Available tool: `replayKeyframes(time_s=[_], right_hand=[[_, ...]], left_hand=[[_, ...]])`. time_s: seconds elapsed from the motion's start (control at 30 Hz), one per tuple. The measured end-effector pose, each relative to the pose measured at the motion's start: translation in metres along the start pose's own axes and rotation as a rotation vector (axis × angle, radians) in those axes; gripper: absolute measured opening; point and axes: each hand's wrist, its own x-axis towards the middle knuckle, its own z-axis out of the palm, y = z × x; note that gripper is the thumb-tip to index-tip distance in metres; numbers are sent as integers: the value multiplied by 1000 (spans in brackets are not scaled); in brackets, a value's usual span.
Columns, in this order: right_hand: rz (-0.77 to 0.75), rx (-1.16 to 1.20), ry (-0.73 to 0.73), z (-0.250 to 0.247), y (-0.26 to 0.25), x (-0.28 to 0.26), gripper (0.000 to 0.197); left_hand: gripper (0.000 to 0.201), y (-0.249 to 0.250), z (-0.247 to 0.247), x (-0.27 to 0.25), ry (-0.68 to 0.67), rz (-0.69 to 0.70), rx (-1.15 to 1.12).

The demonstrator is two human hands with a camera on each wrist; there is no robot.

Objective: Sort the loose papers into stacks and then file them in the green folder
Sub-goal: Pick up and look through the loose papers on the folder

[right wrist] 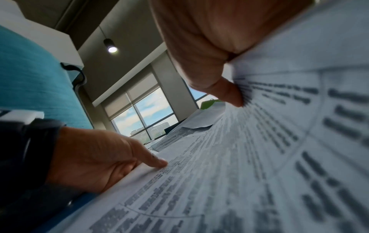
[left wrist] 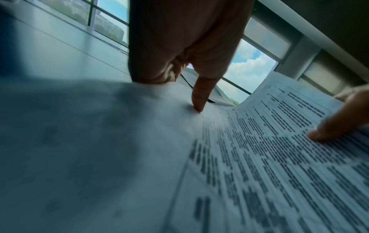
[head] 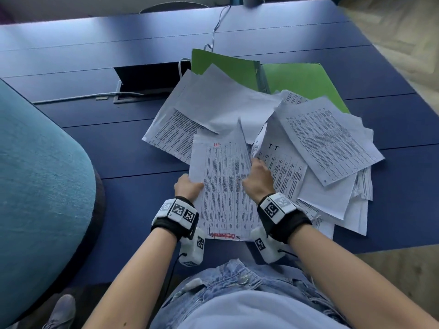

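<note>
Both hands hold one printed sheet with red marks [head: 223, 186] over the near part of the blue table. My left hand [head: 187, 186] pinches its left edge, thumb [left wrist: 197, 94] on top. My right hand [head: 257, 179] pinches its right edge, which curls upward, with the thumb [right wrist: 231, 93] on the print. Behind and to the right lies a loose heap of printed papers [head: 320, 143], one marked "T.T" [head: 280, 167]. The open green folder [head: 304, 79] lies at the far side, partly covered by the papers.
A teal chair back [head: 40, 176] stands at the left. An open cable hatch [head: 147, 79] with white cables [head: 213, 32] sits in the table [head: 95, 138] behind the papers. The table's right edge runs close to the heap.
</note>
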Motion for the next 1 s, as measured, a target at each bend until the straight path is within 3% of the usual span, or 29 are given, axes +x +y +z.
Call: replayKeyframes(time_s=[0.1,0.2,0.33,0.37,0.43,0.5,0.7,0.77,0.87,1.0], right_hand=[[-144,92,-43,-10,14,-4,39],[-327,79,-88,-27,23,-11,16],[-490,185,-55,-44,30,-20,14],[-484,219,-41,-45,34,-20,15],[-417,282,-20,-44,40,-18,14],[-348,314,18,-38,44,-15,7],[-101,339,62,-1,58,-2,8],[-17,376,48,4,65,2,12],[17,445,53,7,70,6,28],[2,427,24,9,74,12,31]], left_hand=[[39,-1,2,0,11,-6,-40],[59,-1,5,5,25,3,-130],[77,-2,7,18,-21,16,-369],[69,-1,5,15,-43,53,-425],[31,1,2,11,-89,139,-539],[22,-1,5,10,-54,184,-554],[55,-6,16,-3,170,208,-427],[59,-13,17,-3,157,231,-393],[47,-11,7,3,133,234,-431],[62,17,-24,19,94,281,-527]])
